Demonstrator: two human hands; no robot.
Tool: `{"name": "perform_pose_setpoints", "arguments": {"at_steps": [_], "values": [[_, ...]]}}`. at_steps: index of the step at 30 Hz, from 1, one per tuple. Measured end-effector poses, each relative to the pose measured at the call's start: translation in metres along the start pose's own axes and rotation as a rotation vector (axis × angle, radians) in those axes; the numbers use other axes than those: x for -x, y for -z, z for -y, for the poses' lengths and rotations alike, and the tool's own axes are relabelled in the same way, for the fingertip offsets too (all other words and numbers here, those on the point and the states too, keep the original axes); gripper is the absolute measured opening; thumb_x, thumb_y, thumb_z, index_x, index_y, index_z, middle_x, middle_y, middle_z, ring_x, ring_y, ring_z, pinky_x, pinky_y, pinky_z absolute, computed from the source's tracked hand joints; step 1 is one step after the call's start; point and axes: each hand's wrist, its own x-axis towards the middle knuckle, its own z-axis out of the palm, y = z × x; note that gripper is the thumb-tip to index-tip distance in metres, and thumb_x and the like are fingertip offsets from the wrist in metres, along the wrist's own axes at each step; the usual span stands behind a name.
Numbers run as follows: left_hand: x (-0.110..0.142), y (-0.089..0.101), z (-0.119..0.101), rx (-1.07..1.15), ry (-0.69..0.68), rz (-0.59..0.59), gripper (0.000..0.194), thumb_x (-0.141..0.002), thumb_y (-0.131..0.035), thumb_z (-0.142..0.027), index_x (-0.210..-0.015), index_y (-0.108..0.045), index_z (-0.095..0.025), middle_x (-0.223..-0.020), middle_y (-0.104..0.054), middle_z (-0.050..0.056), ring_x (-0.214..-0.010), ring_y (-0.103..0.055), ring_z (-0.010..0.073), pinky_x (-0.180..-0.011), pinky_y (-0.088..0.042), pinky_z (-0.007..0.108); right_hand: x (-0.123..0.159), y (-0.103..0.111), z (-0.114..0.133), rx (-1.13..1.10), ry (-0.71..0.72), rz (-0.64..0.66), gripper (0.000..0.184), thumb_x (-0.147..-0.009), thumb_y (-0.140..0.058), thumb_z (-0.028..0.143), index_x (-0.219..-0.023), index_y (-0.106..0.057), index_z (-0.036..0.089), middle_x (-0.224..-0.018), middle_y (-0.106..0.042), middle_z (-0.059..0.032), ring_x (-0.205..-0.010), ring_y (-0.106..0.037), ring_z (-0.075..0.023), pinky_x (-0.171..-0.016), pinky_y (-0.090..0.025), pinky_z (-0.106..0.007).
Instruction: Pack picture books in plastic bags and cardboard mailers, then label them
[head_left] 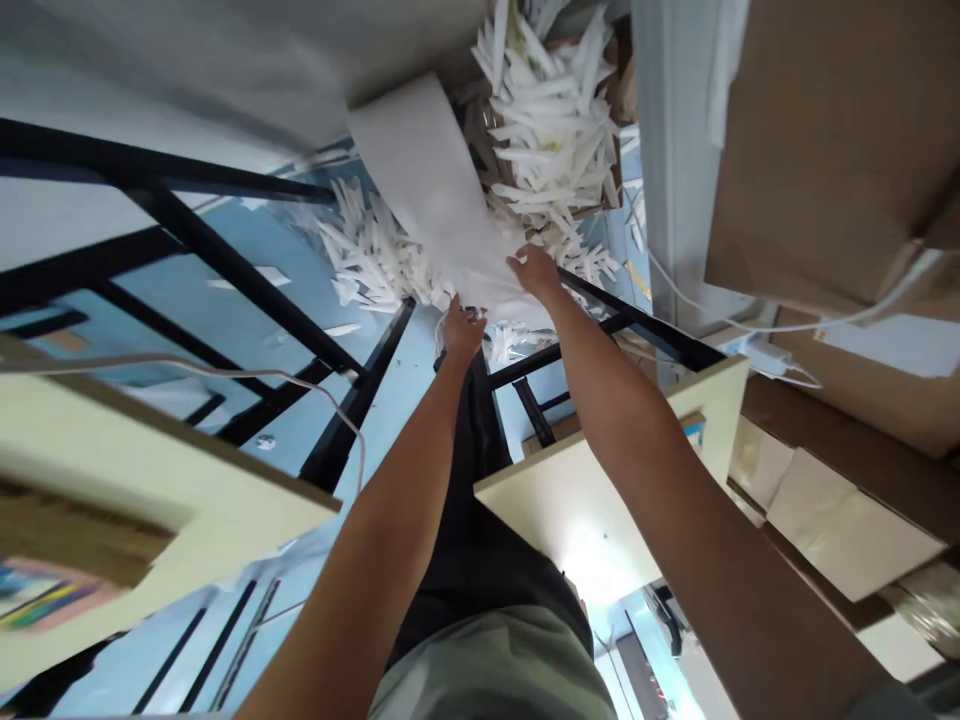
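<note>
A long, wide white sheet (431,165) slopes down from the wall toward me, over a heap of narrow white folded strips. My left hand (463,330) is at its lower left edge, fingers curled against the material; something small and shiny shows by the fingers. At the right edge of the sheet, my right hand (534,270) pinches it between thumb and fingers. Loose white strips (375,240) lie left of the sheet on the blue floor. More strips fill an overflowing cardboard box (611,185) beyond my right hand.
Black metal frames (240,280) stand at left, with another black bar (637,318) at right. Pale tabletops (225,430) flank me on both sides. Cardboard boxes (832,150) are stacked at right. White cables (847,318) cross both sides.
</note>
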Motion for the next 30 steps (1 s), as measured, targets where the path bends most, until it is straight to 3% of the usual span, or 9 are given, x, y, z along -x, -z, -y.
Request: {"name": "perform_pose_setpoints", "arguments": {"at_steps": [3, 5, 8, 12, 15, 19, 22, 26, 30], "values": [[0.036, 0.024, -0.020, 0.070, 0.022, -0.089, 0.091, -0.091, -0.076, -0.009, -0.177, -0.047, -0.014, -0.101, -0.085, 0.005, -0.102, -0.082, 0.0231, -0.111, -0.062, 0.038, 0.030, 0.033, 0.020, 0.056, 0.070, -0.069, 0.044, -0.120, -0.058, 0.041, -0.153, -0.071, 0.016, -0.140, -0.082, -0.0181, -0.139, -0.075, -0.0365, -0.128, -0.053, -0.056], [0.060, 0.038, -0.032, 0.105, 0.004, -0.129, 0.090, -0.090, -0.075, -0.007, -0.175, -0.052, -0.018, -0.095, -0.084, 0.003, -0.095, -0.082, 0.0225, -0.106, -0.063, 0.037, 0.053, 0.054, 0.030, 0.059, 0.107, -0.092, 0.050, -0.121, -0.055, 0.048, -0.159, -0.070, 0.019, -0.135, -0.083, -0.0171, -0.137, -0.076, -0.0373, -0.128, -0.054, -0.058], [0.091, 0.057, -0.044, 0.140, -0.027, -0.100, 0.068, -0.090, -0.073, -0.009, -0.157, -0.070, -0.017, -0.096, -0.083, 0.005, -0.091, -0.081, 0.0220, -0.100, -0.065, 0.036, 0.093, 0.081, 0.043, 0.054, 0.168, -0.084, 0.054, -0.119, -0.059, 0.057, -0.153, -0.075, 0.018, -0.132, -0.084, -0.0172, -0.139, -0.076, -0.0375, -0.128, -0.054, -0.055], [0.130, 0.079, -0.060, 0.268, -0.120, 0.000, 0.038, -0.092, -0.067, -0.016, -0.128, -0.079, -0.016, -0.093, -0.081, 0.005, -0.091, -0.082, 0.0201, -0.096, -0.066, 0.034, 0.149, 0.110, 0.056, 0.042, 0.238, 0.067, 0.065, -0.109, -0.072, 0.069, -0.143, -0.081, 0.014, -0.138, -0.082, -0.0201, -0.139, -0.075, -0.0379, -0.124, -0.056, -0.050], [0.163, 0.100, -0.076, 0.288, -0.282, 0.010, 0.030, -0.093, -0.067, -0.020, -0.121, -0.079, -0.017, -0.092, -0.081, 0.005, -0.092, -0.082, 0.0202, -0.097, -0.066, 0.034, 0.190, 0.126, 0.058, -0.003, 0.316, 0.086, 0.059, -0.101, -0.088, 0.058, -0.138, -0.082, 0.013, -0.141, -0.081, -0.0203, -0.135, -0.076, -0.0362, -0.121, -0.057, -0.046], [0.221, 0.131, -0.104, 0.266, -0.502, -0.004, 0.032, -0.096, -0.070, -0.028, -0.126, -0.077, -0.019, -0.095, -0.081, 0.005, -0.093, -0.081, 0.0200, -0.093, -0.067, 0.033, 0.246, 0.151, 0.054, -0.151, 0.426, -0.177, 0.025, -0.111, -0.073, 0.036, -0.122, -0.085, 0.017, -0.127, -0.083, -0.0157, -0.124, -0.078, -0.0311, -0.119, -0.058, -0.045], [0.275, 0.150, -0.125, 0.232, -0.700, -0.065, 0.044, -0.095, -0.075, -0.030, -0.138, -0.074, -0.020, -0.107, -0.080, 0.006, -0.100, -0.080, 0.0199, -0.095, -0.068, 0.034, 0.298, 0.181, 0.052, -0.303, 0.497, -0.413, 0.023, -0.115, -0.065, 0.036, -0.120, -0.084, 0.023, -0.127, -0.083, -0.0100, -0.125, -0.078, -0.0275, -0.120, -0.060, -0.044], [0.350, 0.166, -0.154, 0.140, -0.893, -0.136, 0.038, -0.102, -0.068, -0.028, -0.138, -0.075, -0.023, -0.109, -0.079, 0.005, -0.096, -0.078, 0.0181, -0.092, -0.067, 0.032, 0.382, 0.228, 0.048, -0.410, 0.546, -0.651, 0.022, -0.114, -0.065, 0.030, -0.125, -0.084, 0.030, -0.136, -0.081, -0.0048, -0.135, -0.075, -0.0272, -0.122, -0.062, -0.048], [0.421, 0.171, -0.173, -0.006, -1.108, -0.244, 0.032, -0.100, -0.071, -0.024, -0.131, -0.078, -0.025, -0.102, -0.078, 0.004, -0.101, -0.074, 0.0222, -0.097, -0.064, 0.038, 0.464, 0.259, 0.034, -0.486, 0.577, -0.823, 0.022, -0.110, -0.067, 0.024, -0.120, -0.085, 0.030, -0.137, -0.081, -0.0028, -0.124, -0.079, -0.0254, -0.106, -0.069, -0.045]]}}
